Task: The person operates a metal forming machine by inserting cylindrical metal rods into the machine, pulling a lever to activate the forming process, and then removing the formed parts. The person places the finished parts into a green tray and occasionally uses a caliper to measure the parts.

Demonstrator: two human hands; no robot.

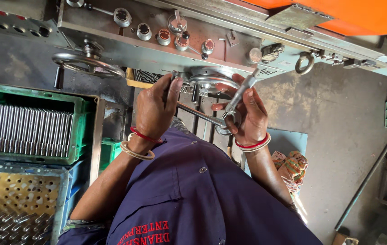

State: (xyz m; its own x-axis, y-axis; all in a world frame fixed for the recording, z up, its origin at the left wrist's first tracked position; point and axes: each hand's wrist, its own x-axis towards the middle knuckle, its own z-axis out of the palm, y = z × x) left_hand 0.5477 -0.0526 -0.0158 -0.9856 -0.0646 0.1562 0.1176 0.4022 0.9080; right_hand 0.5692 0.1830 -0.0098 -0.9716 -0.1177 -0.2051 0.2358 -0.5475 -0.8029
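green crate (pixel 79 131) of steel rods (pixel 23 131), left | perforated tray (pixel 16 190) with pins, lower left | two handwheels (pixel 87 63) under machine panel (pixel 157 50) | knobs (pixel 164 36) along panel | eye bolt (pixel 304 62), right | striped cloth (pixel 293 165) on floor

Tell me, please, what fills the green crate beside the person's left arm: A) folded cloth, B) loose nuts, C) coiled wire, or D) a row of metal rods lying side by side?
D: the green crate holds a tight row of grey metal rods lying parallel, beside the left hand, which grips a thin rod.
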